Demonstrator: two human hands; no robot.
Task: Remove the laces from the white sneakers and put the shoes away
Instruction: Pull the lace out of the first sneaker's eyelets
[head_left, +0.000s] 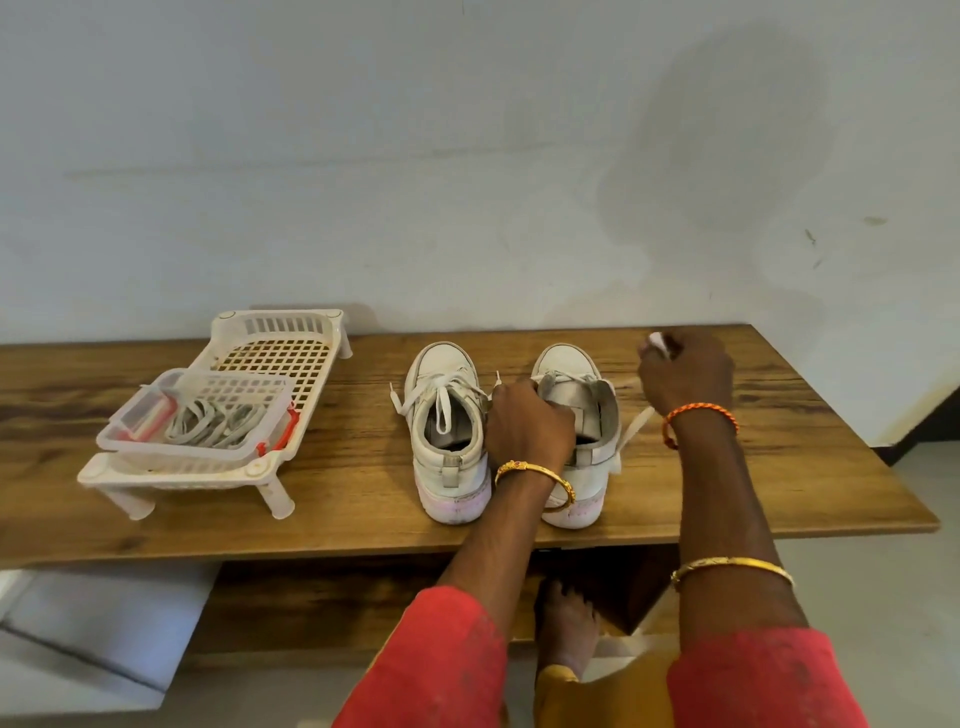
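Wood-grain table (779, 467) carries everything; the two sneakers at its middle are my landmark. Left of them sits a white slatted rack (291, 353), and on its near end a small clear basket (156, 441) with greyish laces (208, 428) inside. Left sneaker (449, 441) is laced, loose ends trailing. Right sneaker (582, 415) is being worked: left hand (530, 423) has fingers curled over its collar, bracing it. Right hand (683, 374), just right of the shoes, is closed around its lace (636, 426), which runs back to the shoe. Risks: lace jams in an eyelet if pulled sideways; shoe tips or slides if the brace slips.
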